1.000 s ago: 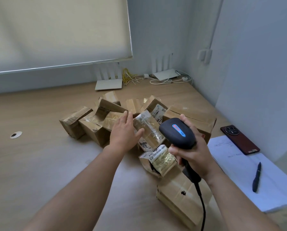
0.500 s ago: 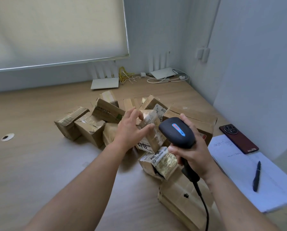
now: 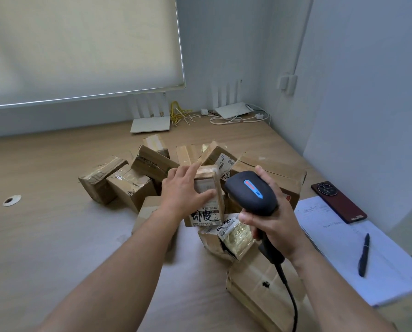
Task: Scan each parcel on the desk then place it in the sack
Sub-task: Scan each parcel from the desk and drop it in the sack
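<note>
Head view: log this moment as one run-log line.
left hand: holds labelled parcel, tilted up | right hand: grips scanner over it | other parcels: on desk | sack: not in view

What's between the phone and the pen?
Head view: only the white paper, with faint handwriting, lies between the phone and the pen.

Phone (image 3: 339, 202) right of parcels (image 3: 128, 185) (pen (image 3: 364, 255) nearer).

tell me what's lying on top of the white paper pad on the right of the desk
A dark pen lies on the white paper pad. A dark red phone overlaps its far corner. Faint handwriting shows near the top, too small to read.
</note>
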{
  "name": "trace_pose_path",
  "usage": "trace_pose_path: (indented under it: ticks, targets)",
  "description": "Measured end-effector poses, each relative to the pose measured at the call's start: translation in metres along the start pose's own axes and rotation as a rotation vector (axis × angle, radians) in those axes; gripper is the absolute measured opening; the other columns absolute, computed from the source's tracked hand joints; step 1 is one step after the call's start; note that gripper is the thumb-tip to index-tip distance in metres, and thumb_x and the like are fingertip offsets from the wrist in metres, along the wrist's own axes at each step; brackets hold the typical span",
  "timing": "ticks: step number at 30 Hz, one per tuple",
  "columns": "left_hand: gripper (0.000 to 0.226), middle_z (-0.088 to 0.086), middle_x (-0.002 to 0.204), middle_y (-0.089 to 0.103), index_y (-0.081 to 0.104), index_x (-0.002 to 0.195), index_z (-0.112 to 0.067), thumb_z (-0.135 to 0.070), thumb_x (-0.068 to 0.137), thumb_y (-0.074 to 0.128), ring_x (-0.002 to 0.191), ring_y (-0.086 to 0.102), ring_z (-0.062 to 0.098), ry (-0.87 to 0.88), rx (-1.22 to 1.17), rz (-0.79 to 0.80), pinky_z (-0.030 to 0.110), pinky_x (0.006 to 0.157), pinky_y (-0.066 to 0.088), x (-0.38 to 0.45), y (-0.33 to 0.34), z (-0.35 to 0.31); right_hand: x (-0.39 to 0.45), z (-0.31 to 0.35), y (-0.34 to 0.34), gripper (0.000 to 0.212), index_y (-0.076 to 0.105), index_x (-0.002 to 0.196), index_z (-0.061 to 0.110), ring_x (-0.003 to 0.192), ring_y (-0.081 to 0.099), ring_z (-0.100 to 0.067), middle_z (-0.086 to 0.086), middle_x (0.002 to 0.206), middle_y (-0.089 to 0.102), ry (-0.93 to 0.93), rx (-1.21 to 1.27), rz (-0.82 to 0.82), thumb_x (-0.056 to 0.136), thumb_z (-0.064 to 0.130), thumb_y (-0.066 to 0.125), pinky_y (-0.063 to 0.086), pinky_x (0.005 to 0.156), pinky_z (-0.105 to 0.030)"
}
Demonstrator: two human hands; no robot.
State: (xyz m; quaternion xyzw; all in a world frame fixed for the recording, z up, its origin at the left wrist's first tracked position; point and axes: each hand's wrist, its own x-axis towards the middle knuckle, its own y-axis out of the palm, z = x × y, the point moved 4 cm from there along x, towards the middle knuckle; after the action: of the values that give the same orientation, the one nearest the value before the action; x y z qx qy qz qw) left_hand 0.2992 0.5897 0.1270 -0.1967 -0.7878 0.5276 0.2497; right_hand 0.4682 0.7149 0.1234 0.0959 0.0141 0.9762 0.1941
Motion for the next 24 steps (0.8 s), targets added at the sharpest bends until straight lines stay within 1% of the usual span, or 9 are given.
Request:
trace_pose_path:
  ticks: [4,8,11,14,16,18,19,22,24]
  targets:
    - [0.065,-0.001,0.136,0.038,0.039,0.140,-0.038,-0.062,0.082,0.056,0.128,0.028,0.020,-0.019,0.029,0.001,0.041,0.109,0.021,0.000,0.002,0.007,-0.001,0.001,-0.003,0.091,0.040,0.132,0.055,0.047,0.046,-0.022,0.007,0.070,0.065,0.012,-0.004,0.004,0.065,0.004,0.076,0.045,0.043,-0.030]
    - [0.058,0.000,0.129,0.043,0.047,0.131,-0.029,-0.063,0.084,0.053,0.123,0.036,0.020,-0.085,0.044,-0.027,0.042,0.109,0.025,-0.003,0.005,0.017,0.001,-0.002,-0.005,0.091,0.044,0.130,0.057,0.046,0.047,-0.022,0.002,0.076,0.063,0.018,0.004,0.001,0.065,0.003,0.077,0.045,0.043,-0.029]
    - [0.060,-0.002,0.113,0.051,0.049,0.120,-0.022,-0.069,0.083,0.047,0.105,0.049,0.017,-0.172,0.062,-0.003,0.040,0.097,0.041,-0.009,0.012,0.027,0.003,-0.004,-0.002,0.091,0.044,0.130,0.058,0.047,0.048,-0.022,-0.003,0.086,0.062,0.017,-0.002,0.014,0.066,0.003,0.077,0.046,0.044,-0.029]
    - [0.049,-0.004,0.101,0.054,0.046,0.106,-0.025,-0.069,0.086,0.043,0.090,0.052,0.015,-0.250,0.092,-0.008,0.036,0.084,0.046,-0.016,0.012,0.040,0.004,-0.003,0.004,0.093,0.039,0.136,0.050,0.049,0.049,-0.020,-0.016,0.104,0.058,0.032,-0.017,0.034,0.070,-0.003,0.078,0.048,0.044,-0.029]
    - [0.048,0.000,0.105,0.057,0.045,0.117,-0.028,-0.066,0.089,0.039,0.091,0.056,0.018,-0.270,0.120,-0.012,0.038,0.082,0.049,-0.019,0.010,0.049,0.005,-0.005,0.008,0.094,0.039,0.136,0.049,0.050,0.051,-0.018,-0.018,0.110,0.056,0.032,-0.012,0.044,0.071,-0.006,0.078,0.048,0.045,-0.029]
    - [0.055,0.003,0.113,0.058,0.034,0.140,-0.035,-0.062,0.093,0.035,0.097,0.058,0.020,-0.261,0.139,0.056,0.038,0.081,0.051,-0.022,0.010,0.057,0.006,-0.009,0.012,0.094,0.040,0.135,0.050,0.054,0.055,-0.014,-0.015,0.113,0.056,0.018,-0.003,0.058,0.068,-0.004,0.079,0.049,0.048,-0.027]
    - [0.057,0.003,0.115,0.058,0.029,0.145,-0.037,-0.061,0.094,0.034,0.099,0.058,0.020,-0.252,0.137,0.097,0.036,0.077,0.051,-0.024,0.011,0.059,0.008,-0.010,0.015,0.095,0.040,0.135,0.050,0.055,0.056,-0.013,-0.013,0.116,0.056,0.013,-0.004,0.062,0.069,-0.006,0.079,0.049,0.048,-0.027]
    - [0.058,0.002,0.119,0.058,0.027,0.146,-0.037,-0.061,0.094,0.035,0.101,0.058,0.019,-0.221,0.136,0.140,0.032,0.072,0.049,-0.037,0.014,0.056,0.010,-0.014,0.025,0.095,0.039,0.134,0.053,0.049,0.050,-0.022,-0.013,0.109,0.058,0.007,-0.007,0.089,0.072,-0.006,0.078,0.048,0.044,-0.031]
    - [0.066,0.004,0.128,0.051,0.028,0.145,-0.034,-0.067,0.089,0.040,0.112,0.053,0.021,-0.218,0.146,0.138,0.034,0.084,0.048,-0.046,0.014,0.054,0.010,-0.013,0.030,0.094,0.039,0.134,0.053,0.047,0.047,-0.025,-0.013,0.105,0.058,0.010,-0.005,0.106,0.073,-0.007,0.077,0.047,0.043,-0.031]
